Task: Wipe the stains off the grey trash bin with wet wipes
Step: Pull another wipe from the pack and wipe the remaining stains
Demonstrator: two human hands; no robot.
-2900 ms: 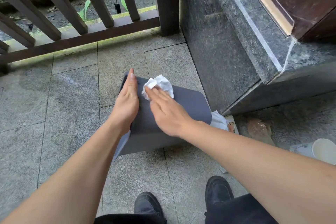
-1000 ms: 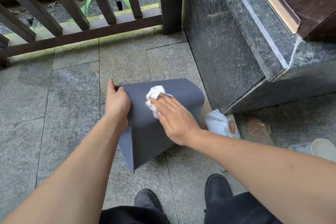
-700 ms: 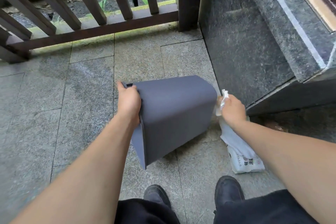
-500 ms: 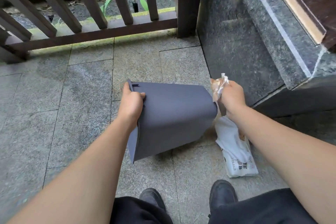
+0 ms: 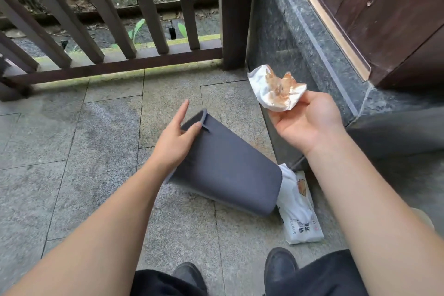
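On the paved floor by the railing: one grey trash bin lies on its side, left hand at its rim.
Left fingers spread wide, bin opening hidden. Right hand pinches one brown-stained wet wipe. One wipes pack partly hidden behind bin; two shoes cut off.

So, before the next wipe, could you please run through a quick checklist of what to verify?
1. Wet wipe held in right hand: ok.
2. Wipe surface clean: not ok, brown smears.
3. Grey trash bin steadied by left hand: ok, on its side.
4. Bin's upper face stain-free: ok; other sides cannot tell.
5. Wipes pack on the floor beside bin: ok.
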